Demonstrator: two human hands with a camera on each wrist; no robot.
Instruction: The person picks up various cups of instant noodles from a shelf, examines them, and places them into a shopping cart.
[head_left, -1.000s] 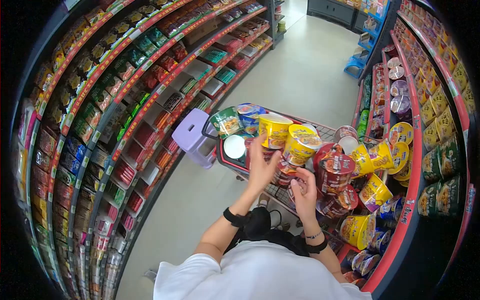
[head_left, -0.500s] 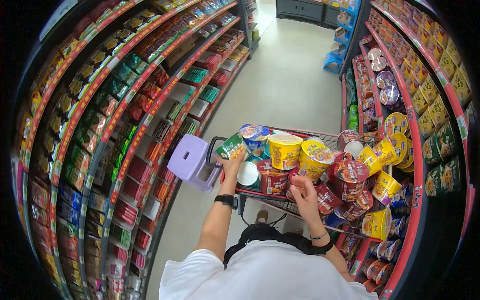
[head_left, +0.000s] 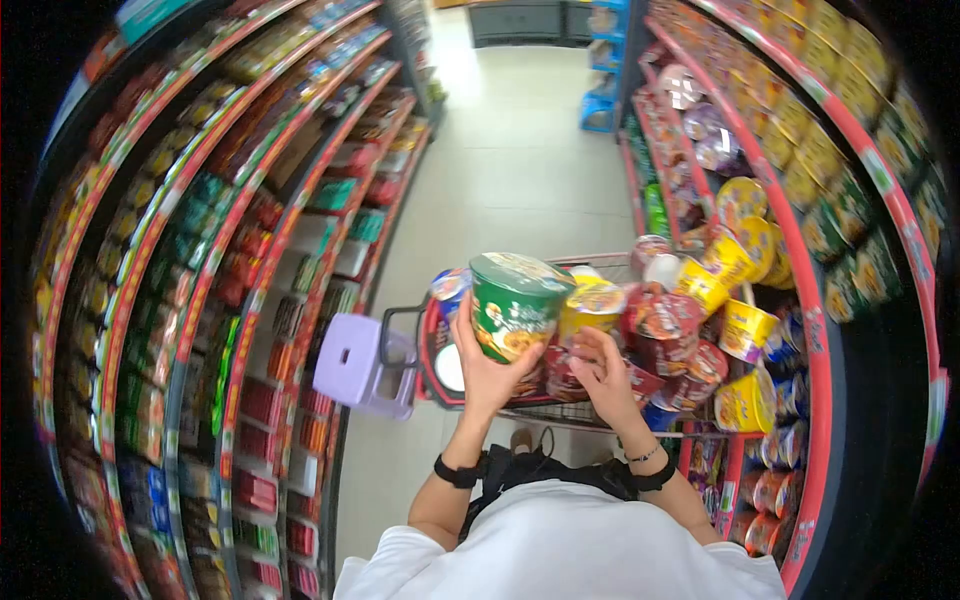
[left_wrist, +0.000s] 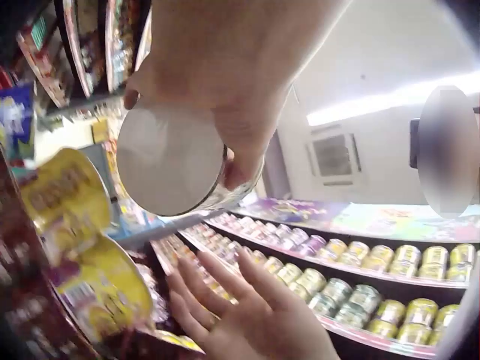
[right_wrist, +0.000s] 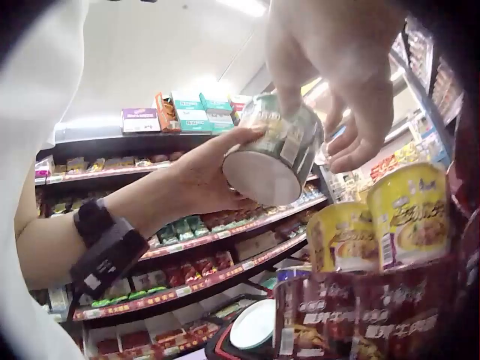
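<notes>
From where I am standing, the left hand [head_left: 485, 372] is gripping a green noodle cup [head_left: 520, 310] by its side wall, the thumb bearing on one side and the fingers curling round the other. The opening of this grip is matching the width of the cup. The cup is being held in the air above a red and black basket [head_left: 425, 350], its printed lid facing up at a tilt and its plain white base showing to both wrist cameras.

The right hand [head_left: 608, 375] is holding nothing; its fingers are spreading apart, loosely bent, near the green cup. I cannot tell whether any fingertip is touching it.

Yellow cups [right_wrist: 411, 217] are standing beyond and above dark red cups [right_wrist: 397, 319] in the right wrist view. A blue cup [head_left: 449, 287] is sitting behind the left hand, and a white disc [head_left: 450, 368] is showing inside the basket. The basket is resting on a wire cart [head_left: 560, 412], and a purple stool [head_left: 345, 360] is standing just beside the basket handle.
</notes>
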